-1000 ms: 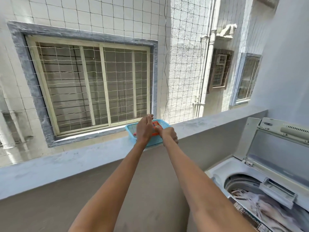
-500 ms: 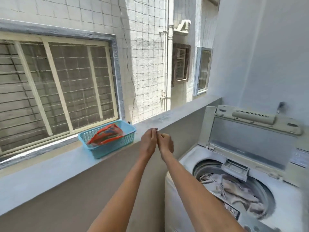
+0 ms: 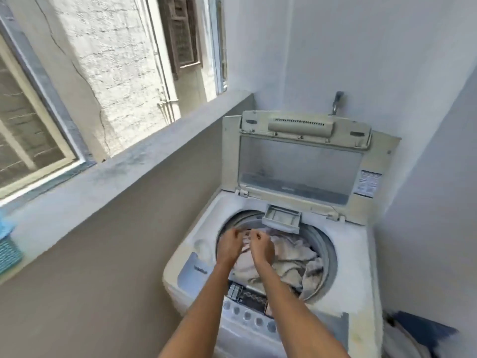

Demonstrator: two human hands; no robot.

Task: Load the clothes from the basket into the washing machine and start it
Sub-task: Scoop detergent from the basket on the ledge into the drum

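Both forearms are reaching in from the bottom edge, over the control panel (image 3: 247,316) of the washing machine (image 3: 346,257). The panel's row of round buttons is sitting just under the left forearm.

Left hand (image 3: 229,245) and right hand (image 3: 262,248) are hovering close together above the open drum, almost touching. Fingers on both are curling inward, with something small and pale blurring between them; can't tell if either hand is actually pinching it or what it is. Motion blur is too heavy there.

Clothes (image 3: 289,262) are lying in the drum already: a pale, crumpled heap filling it just below and right of the hands. A small detergent tray (image 3: 282,220) is sticking out over the drum's far rim. The lid (image 3: 299,169) is standing open, upright against the wall, with a tap (image 3: 336,102) poking out just above it.

Diff vs the frame half a second back: the hands were joined in the air beside the ledge (image 3: 108,177), short of the machine; now they're over the drum. The view has swung right and down, so the machine is filling the centre. The blue basket (image 3: 7,249), which was fully in view on the ledge with an orange-red packet in it, is now only showing as a corner at the left edge, well apart from the hands; its contents are out of view.

A dark blue item (image 3: 423,332) is showing at bottom right, beside the machine.
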